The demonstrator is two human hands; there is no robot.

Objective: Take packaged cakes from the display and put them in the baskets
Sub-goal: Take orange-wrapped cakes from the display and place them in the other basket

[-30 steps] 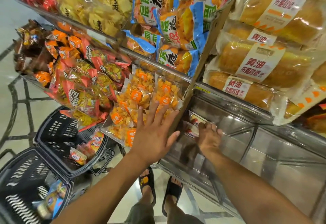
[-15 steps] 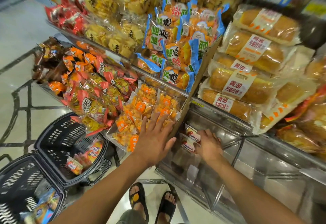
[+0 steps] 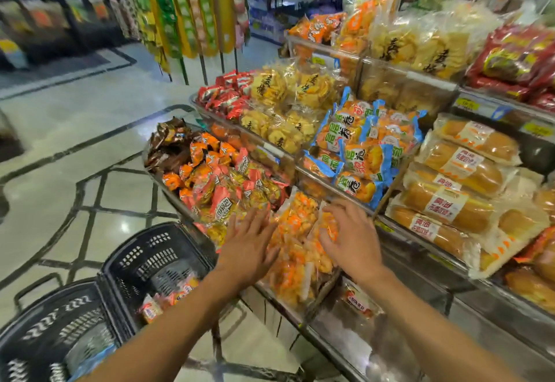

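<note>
cakes beneath fingers, left hand, right hand

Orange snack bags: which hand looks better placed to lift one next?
Probably the right hand: its fingers seem to curl over an orange snack bag, while the left hand lies flat with straight fingers.
</note>
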